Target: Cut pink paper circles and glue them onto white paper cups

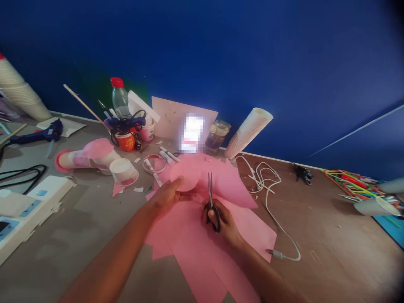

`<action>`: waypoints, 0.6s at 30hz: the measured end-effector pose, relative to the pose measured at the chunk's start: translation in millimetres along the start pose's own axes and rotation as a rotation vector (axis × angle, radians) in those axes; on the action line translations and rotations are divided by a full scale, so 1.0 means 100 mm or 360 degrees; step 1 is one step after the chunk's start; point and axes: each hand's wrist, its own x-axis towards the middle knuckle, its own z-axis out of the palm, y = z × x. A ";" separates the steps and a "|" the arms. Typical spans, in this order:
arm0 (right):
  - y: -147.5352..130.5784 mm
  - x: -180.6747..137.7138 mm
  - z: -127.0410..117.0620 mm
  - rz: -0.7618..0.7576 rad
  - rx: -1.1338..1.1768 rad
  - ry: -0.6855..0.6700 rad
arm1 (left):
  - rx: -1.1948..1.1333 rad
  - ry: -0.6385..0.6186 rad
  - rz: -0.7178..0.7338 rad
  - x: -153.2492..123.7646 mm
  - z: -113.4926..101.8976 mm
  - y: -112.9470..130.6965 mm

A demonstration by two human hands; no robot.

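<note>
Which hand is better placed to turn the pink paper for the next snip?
Left. The left hand already grips the pink paper at its rounded edge, while the right hand is occupied by the scissors, blades pointing up at the sheet.

Brown table (331, 235): pink paper sheets (202, 252), white cable (271, 198), glue gun (38, 135), cup stack (249, 132), straws (353, 183).

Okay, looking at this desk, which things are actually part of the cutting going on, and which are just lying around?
In use:
- left hand holding the pink paper piece
- right hand holding the scissors
- pink paper sheets underneath

Lying about:
- white cable
- stack of paper cups
- glue gun
- water bottle
- coloured straws
- tape roll
</note>
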 end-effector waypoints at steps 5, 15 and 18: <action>0.06 0.02 -0.04 -0.0110 0.0052 -0.0013 | 0.0007 0.0180 0.0126 0.03 0.01 -0.06; 0.03 0.02 -0.04 -0.0081 0.0045 -0.0023 | -0.0241 0.0282 0.0293 0.04 0.15 -0.13; 0.02 0.02 0.01 -0.0038 -0.0028 -0.0008 | -0.0260 0.0343 0.0259 0.05 0.19 -0.19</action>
